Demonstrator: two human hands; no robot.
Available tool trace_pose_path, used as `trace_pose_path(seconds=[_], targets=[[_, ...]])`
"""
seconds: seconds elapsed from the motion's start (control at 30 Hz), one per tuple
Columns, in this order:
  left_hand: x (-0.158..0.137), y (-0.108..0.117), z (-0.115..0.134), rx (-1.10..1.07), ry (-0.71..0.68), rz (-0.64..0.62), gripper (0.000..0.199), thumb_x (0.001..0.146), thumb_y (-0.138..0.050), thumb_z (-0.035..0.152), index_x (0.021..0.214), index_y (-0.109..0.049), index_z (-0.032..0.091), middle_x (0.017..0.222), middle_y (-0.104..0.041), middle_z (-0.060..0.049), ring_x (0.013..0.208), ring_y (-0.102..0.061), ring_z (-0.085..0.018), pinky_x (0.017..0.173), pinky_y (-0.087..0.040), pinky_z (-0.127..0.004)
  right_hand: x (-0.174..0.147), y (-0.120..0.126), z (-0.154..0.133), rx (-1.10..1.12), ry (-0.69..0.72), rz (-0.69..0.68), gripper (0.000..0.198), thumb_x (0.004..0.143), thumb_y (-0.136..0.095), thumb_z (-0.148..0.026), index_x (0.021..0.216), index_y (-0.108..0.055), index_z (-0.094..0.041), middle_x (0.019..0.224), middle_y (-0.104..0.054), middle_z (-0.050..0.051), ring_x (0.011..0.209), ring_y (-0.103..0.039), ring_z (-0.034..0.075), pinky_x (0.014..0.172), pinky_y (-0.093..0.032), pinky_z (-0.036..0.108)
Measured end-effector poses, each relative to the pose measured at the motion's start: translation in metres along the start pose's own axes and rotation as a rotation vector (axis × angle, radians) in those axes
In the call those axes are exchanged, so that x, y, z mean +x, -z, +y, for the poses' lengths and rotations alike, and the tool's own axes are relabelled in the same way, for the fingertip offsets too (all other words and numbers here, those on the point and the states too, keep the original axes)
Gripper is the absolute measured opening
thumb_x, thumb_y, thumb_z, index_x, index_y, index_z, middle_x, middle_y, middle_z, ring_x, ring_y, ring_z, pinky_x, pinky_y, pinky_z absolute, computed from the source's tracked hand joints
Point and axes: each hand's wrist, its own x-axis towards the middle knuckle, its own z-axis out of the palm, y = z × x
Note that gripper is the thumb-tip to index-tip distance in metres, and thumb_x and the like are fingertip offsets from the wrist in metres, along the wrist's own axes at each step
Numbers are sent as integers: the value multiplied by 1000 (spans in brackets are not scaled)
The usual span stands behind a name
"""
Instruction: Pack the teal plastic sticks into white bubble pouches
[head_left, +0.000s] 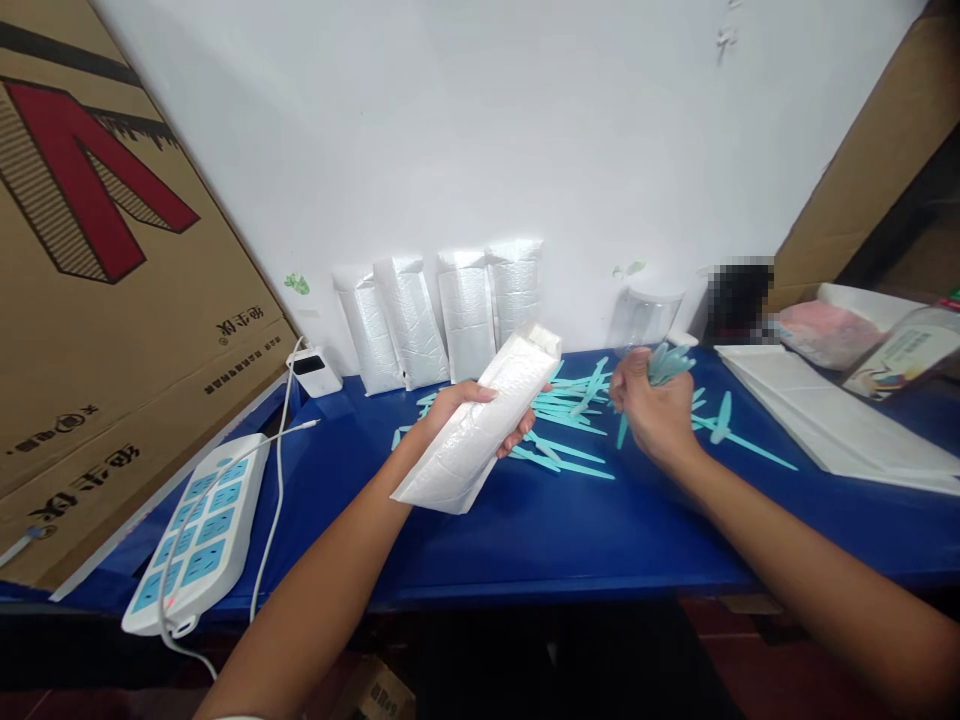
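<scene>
My left hand [480,415] is wrapped around a white padded bubble mailer [487,420], which is tilted with its upper end toward the right. In the closed fingers of my right hand [660,405] is a bunch of slim turquoise plastic sticks [670,364], their wider ends up. More turquoise sticks [559,455] lie scattered on the blue tabletop [525,550], behind the mailer and between my hands. A loose pair [721,425] lies to the right of my right hand. Several filled white mailers [409,320] lean upright against the wall.
A white power strip [202,530] with cables and a small white device [315,372] are at the left, beside a big cardboard box [112,300]. On the right lie flat white mailers [847,420], a clear plastic jar [651,315] and a labelled bottle [907,350].
</scene>
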Motion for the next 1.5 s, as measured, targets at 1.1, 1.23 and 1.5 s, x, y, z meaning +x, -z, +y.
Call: trace_pose_path(seconds=[1.1, 1.23, 1.5], targets=[[-2, -9, -7, -3, 49, -27, 79, 76, -68, 48, 142, -53, 8, 96, -66, -13, 73, -62, -21, 60, -56, -30, 10, 20, -22, -505, 198, -411, 62, 101, -33, -75, 87, -61, -22, 78, -68, 5, 70, -59, 21, 64, -40, 32], [1, -11, -10, 14, 68, -48, 78, 77, -66, 49, 143, -53, 9, 95, -67, -14, 73, -63, -22, 57, -56, -30, 19, 25, -47, -700, 279, -446, 55, 110, -18, -56, 79, -50, -24, 64, -59, 3, 59, -54, 20, 60, -32, 32], [0, -20, -10, 0, 109, -78, 79, 75, -68, 51, 140, -55, 9, 96, -66, -14, 76, -62, -23, 59, -56, -31, 35, 8, -71, -1109, 583, -247, 44, 106, -36, -41, 68, -46, -22, 54, -50, 3, 46, -36, 15, 55, -14, 34]])
